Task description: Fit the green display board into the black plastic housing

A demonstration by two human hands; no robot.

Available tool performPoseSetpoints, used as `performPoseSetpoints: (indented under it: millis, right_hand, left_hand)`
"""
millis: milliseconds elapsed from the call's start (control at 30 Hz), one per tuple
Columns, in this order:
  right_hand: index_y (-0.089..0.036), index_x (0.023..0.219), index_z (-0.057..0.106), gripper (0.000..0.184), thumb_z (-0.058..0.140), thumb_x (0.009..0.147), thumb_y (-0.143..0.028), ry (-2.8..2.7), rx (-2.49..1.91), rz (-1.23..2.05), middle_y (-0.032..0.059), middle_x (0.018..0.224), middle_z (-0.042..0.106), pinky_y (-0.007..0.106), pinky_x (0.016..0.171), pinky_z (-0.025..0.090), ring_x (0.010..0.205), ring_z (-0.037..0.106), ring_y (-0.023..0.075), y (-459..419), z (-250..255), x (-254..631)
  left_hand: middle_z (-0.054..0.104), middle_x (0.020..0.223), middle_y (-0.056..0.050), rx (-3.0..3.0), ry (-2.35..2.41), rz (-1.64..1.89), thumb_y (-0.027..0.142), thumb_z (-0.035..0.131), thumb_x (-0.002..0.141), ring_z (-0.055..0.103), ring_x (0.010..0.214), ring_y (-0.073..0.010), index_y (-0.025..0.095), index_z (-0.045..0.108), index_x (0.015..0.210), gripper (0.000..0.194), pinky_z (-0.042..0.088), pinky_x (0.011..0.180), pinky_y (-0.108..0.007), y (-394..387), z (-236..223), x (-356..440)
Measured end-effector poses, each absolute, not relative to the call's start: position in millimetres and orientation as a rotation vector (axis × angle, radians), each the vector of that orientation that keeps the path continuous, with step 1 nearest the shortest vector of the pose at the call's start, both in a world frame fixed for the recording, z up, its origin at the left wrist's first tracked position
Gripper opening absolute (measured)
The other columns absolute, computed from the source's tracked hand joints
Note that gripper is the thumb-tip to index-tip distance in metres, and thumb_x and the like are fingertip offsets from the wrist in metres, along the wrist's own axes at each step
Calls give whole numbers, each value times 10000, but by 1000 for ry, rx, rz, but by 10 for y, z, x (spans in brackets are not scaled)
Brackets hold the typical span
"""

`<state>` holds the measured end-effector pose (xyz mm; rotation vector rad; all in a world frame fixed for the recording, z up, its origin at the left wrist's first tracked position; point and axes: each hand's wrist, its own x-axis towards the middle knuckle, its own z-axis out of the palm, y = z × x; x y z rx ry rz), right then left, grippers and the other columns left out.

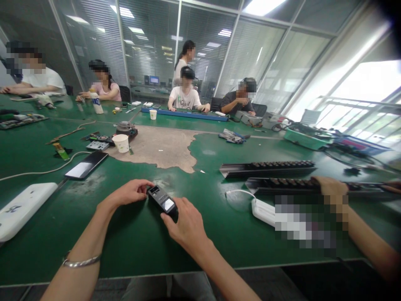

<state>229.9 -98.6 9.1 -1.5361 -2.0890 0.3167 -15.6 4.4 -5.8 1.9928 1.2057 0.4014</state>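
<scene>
Black device (162,201) with unreadably small markings (162,196)

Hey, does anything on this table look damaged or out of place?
Yes: beyond the black device in the right hand, a large tan patch interrupts the green tabletop. Its ragged edge makes it look as though the covering tore away. Dark smudges also mark the green near the phone at left.

Device (156,196) smooth plastic, glossy screen (168,204). Bracelet (82,262) shiny metal. Table (131,251) smooth, semi-gloss, scuffed; bare patch (156,146) matt, rough, ragged-edged. Phone (87,165) glossy, glass-like face. White strip (26,211) smooth plastic. Cups (121,144) matt, look paper. Rails (267,169) look metal, slight sheen. Bin (302,141) plastic.
</scene>
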Motion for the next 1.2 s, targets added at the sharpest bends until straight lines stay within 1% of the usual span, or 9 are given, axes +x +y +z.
performPoseSetpoints:
  millis: [167, 267, 400, 500, 600, 700, 867, 1033, 1200]
  right_hand:
    - [-217, 1188, 542, 475, 690, 791, -432, -2094, -1497, 330, 70, 1045, 591, 355, 837, 463, 972, 561, 248, -989, 100, 2303]
    - [-220, 1166, 554, 415, 675, 807, -387, -2090, -1499, 325, 68, 1028, 600, 353, 849, 459, 973, 561, 246, -975, 85, 2275]
    - [-216, 1113, 568, 326, 647, 828, -351, -2055, -1518, 291, 61, 986, 612, 346, 856, 452, 964, 566, 242, -928, 18, 2209]
    - [-210, 1100, 563, 315, 633, 840, -373, -2032, -1540, 261, 68, 997, 617, 337, 853, 452, 971, 572, 241, -890, -12, 2159]
    - [-206, 1069, 561, 306, 623, 848, -408, -2050, -1586, 226, 71, 995, 628, 332, 834, 453, 964, 589, 243, -855, 16, 2130]
    - [-198, 1003, 558, 352, 625, 832, -498, -2139, -1635, 204, 73, 938, 652, 336, 766, 459, 888, 625, 253, -808, 90, 2122]
    - [-193, 961, 538, 468, 628, 785, -618, -2276, -1631, 138, 77, 853, 678, 347, 673, 452, 780, 657, 274, -708, 185, 2114]
    - [-200, 955, 528, 499, 620, 774, -656, -2307, -1554, 115, 76, 847, 681, 348, 662, 448, 777, 658, 280, -628, 169, 2114]
    - [-204, 939, 520, 497, 597, 786, -671, -2300, -1455, 151, 72, 877, 667, 338, 684, 443, 803, 639, 261, -551, 92, 2143]
  left_hand:
    - [585, 807, 1, 1998, 1159, 387, 167, 564, 708, 540, 706, -159, 164, 568, 1265, 557, 418, 628, -250, 9, -5, -147]
    - [583, 842, -8, 1988, 1146, 355, 175, 584, 705, 535, 729, -164, 162, 546, 1298, 594, 422, 643, -255, -24, 48, -138]
    - [599, 922, -20, 1999, 1100, 348, 249, 658, 715, 533, 790, -178, 180, 553, 1289, 588, 432, 690, -268, -54, 88, -135]
    - [596, 903, -13, 1992, 1088, 383, 308, 700, 715, 532, 796, -180, 188, 549, 1287, 603, 428, 696, -266, -43, 64, -130]
    - [593, 835, -1, 1962, 1139, 428, 328, 700, 722, 533, 732, -168, 173, 532, 1298, 620, 411, 648, -255, -4, -10, -119]
    - [579, 768, 16, 1966, 1174, 485, 330, 687, 734, 525, 688, -162, 172, 548, 1270, 576, 384, 605, -244, 32, -84, -108]
    - [592, 787, 9, 1987, 1162, 516, 315, 670, 741, 523, 704, -160, 169, 608, 1158, 446, 375, 604, -234, 38, -101, -100]
    - [591, 784, 3, 1966, 1186, 524, 312, 658, 758, 525, 692, -160, 156, 600, 1149, 426, 386, 602, -234, 17, -71, -83]
    - [604, 841, -14, 1929, 1163, 541, 317, 645, 784, 531, 723, -169, 160, 582, 1186, 437, 411, 629, -244, 16, -50, -67]
